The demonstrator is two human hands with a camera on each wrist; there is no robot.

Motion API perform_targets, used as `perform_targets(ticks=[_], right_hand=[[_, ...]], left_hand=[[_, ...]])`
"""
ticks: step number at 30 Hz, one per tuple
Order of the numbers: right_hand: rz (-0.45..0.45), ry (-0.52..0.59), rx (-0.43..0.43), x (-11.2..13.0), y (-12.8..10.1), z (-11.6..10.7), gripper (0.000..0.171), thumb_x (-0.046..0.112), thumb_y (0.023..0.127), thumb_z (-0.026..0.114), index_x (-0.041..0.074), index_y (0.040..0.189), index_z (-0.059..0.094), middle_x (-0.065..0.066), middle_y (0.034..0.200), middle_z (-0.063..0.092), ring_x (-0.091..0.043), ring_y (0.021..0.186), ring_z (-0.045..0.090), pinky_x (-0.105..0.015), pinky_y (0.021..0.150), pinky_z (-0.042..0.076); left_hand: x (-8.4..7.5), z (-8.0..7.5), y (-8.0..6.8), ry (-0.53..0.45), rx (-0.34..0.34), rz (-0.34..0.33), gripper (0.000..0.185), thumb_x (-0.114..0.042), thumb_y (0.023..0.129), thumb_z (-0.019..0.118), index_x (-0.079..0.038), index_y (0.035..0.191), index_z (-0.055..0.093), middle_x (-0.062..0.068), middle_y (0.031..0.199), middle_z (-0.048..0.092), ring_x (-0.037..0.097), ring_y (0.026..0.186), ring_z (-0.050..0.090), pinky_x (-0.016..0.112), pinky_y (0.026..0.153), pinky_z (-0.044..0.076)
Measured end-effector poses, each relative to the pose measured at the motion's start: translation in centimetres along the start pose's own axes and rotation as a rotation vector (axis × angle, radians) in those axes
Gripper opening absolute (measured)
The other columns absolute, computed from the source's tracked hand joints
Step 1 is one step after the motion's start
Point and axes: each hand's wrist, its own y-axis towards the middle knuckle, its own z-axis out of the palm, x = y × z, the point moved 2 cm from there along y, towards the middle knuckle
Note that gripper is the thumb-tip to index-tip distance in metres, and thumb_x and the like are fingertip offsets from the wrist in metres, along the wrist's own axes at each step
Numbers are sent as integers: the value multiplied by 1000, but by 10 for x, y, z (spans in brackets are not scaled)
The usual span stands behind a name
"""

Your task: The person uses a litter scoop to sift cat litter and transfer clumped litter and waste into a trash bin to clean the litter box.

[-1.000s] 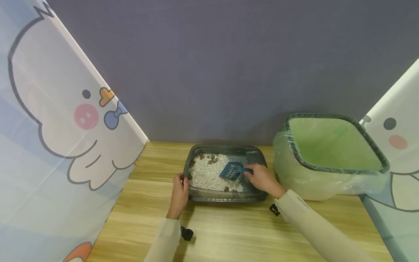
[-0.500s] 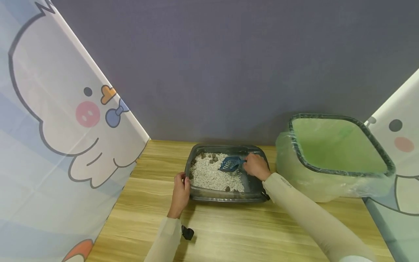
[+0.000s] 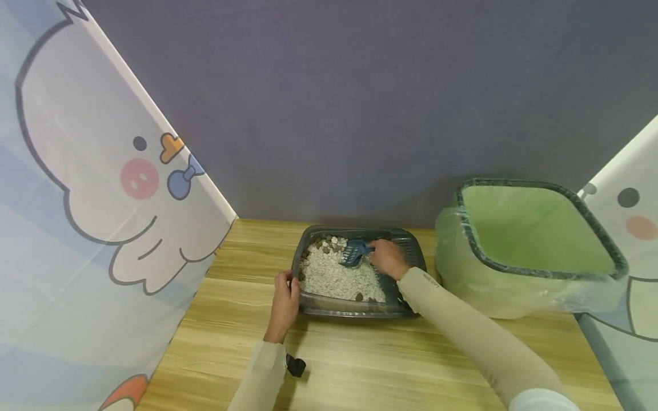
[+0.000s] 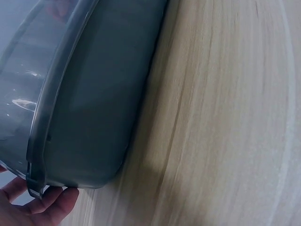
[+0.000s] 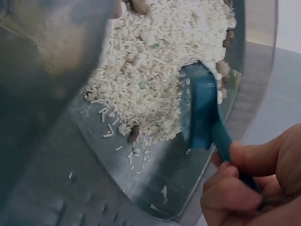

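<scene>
A dark grey litter box (image 3: 354,311) stands on the wooden table, holding pale pellet litter (image 3: 336,281) with brown clumps along its edges. My left hand (image 3: 284,299) grips the box's left side; in the left wrist view the fingertips (image 4: 66,202) curl beneath the rim at a corner. A blue slotted litter scoop (image 5: 204,110) is in my right hand (image 3: 389,260), thumb and curled fingers round its handle. The scoop's blade is partly sunk in the litter toward the back, beside several clumps, and its leading edge is hidden.
To the right of the box stands a large bin (image 3: 540,268) lined with a thin pale green bag, its mouth upward. A grey wall (image 3: 360,114) rises behind the table (image 3: 360,365). Cartoon-printed panels (image 3: 103,188) close in both sides.
My right hand has moved left and back with the scoop, whose blade has gone from over the litter's right part into its back part. The left hand keeps its grip on the box.
</scene>
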Motion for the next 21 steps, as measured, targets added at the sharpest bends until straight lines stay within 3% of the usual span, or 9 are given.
perform_targets(ticks=[3,6,7,9,11,13,14,18,21], right_hand=[[-70,-54,7,2,5,4,33,9,96,52,1,129,55,-14,113,61,-26,85,61,-41,76,47],[-109,-96,49,3,9,4,34,8,97,50,3,130,52,-17,126,54,-30,108,54,-42,84,44],[-112,-87,71,3,11,4,34,7,97,49,3,131,51,-17,127,53,-29,103,56,-41,80,45],[-91,-27,130,2,13,4,36,7,99,46,5,134,48,-18,123,55,-23,78,57,-37,63,44],[-75,35,184,0,16,4,37,7,100,43,6,137,44,-21,113,58,-17,55,45,-33,50,36],[-73,99,229,-1,19,6,38,6,101,41,7,139,42,-22,107,59,-14,43,28,-30,43,29],[-72,129,251,-2,21,6,38,6,101,40,7,140,40,-24,103,60,-13,41,23,-30,42,27],[-103,109,275,-1,28,11,39,8,101,40,3,140,40,-20,103,59,-11,40,26,-28,43,30],[-87,59,304,3,35,12,39,10,101,42,-2,138,41,-10,77,59,-10,40,29,-28,45,33]], left_hand=[[0,0,0,-7,19,-10,31,-23,103,37,1,123,44,18,114,43,27,90,49,45,79,43],[1,0,1,-19,38,-17,33,-26,104,35,0,122,44,17,114,42,27,89,48,43,78,43],[1,0,1,-24,43,-22,33,-26,104,34,0,122,44,17,114,42,27,88,48,43,77,43],[1,-1,1,-25,42,-23,33,-26,104,34,0,122,45,17,114,42,27,86,48,43,76,43],[1,-2,1,-19,33,-16,32,-25,104,35,0,121,45,18,115,42,27,86,48,44,75,43],[1,-2,1,-13,24,-10,30,-22,103,36,1,120,45,19,114,42,27,87,48,45,75,43],[1,-2,1,-8,22,-6,29,-21,103,36,2,119,46,19,114,42,28,87,48,45,75,43],[2,1,2,-6,32,-19,30,-22,103,36,2,119,46,19,113,42,28,88,47,44,76,43],[2,1,2,-9,50,-43,32,-24,104,35,0,122,44,18,116,41,28,86,48,43,75,43]])
